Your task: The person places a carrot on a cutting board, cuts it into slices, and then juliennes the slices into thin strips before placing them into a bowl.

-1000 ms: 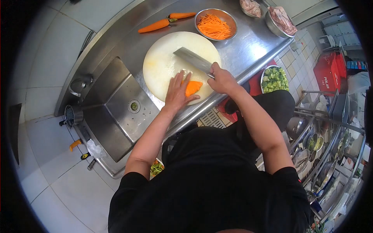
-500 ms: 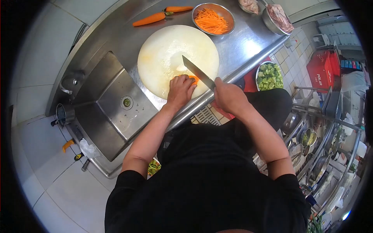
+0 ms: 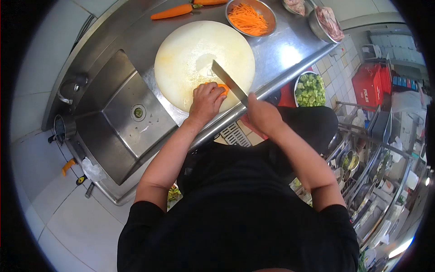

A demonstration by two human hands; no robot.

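Observation:
My left hand [image 3: 206, 102] presses down on an orange carrot piece [image 3: 223, 89] on the round white cutting board [image 3: 181, 50], fingers curled over it. In my right hand [image 3: 264, 114] is the handle of a cleaver [image 3: 229, 82], with the blade angled up and left across the board. The blade stands right beside the carrot piece, to the right of my left fingertips. Behind the board lie whole carrots [image 3: 172, 12], and a metal bowl [image 3: 274, 27] holds shredded carrot [image 3: 248, 19].
A steel sink [image 3: 131, 131] with a faucet [image 3: 68, 93] is left of the board. Bowls of raw meat [image 3: 330, 22] stand at the counter's far right. Below the counter edge [image 3: 272, 87] sits a container of chopped green vegetable [image 3: 310, 90]. Shelves with pans [image 3: 362, 199] are at right.
The view has shifted slightly, so the counter appears higher and further left. Against the board, the cleaver has moved a little right and toward me. My left hand stays on the carrot piece.

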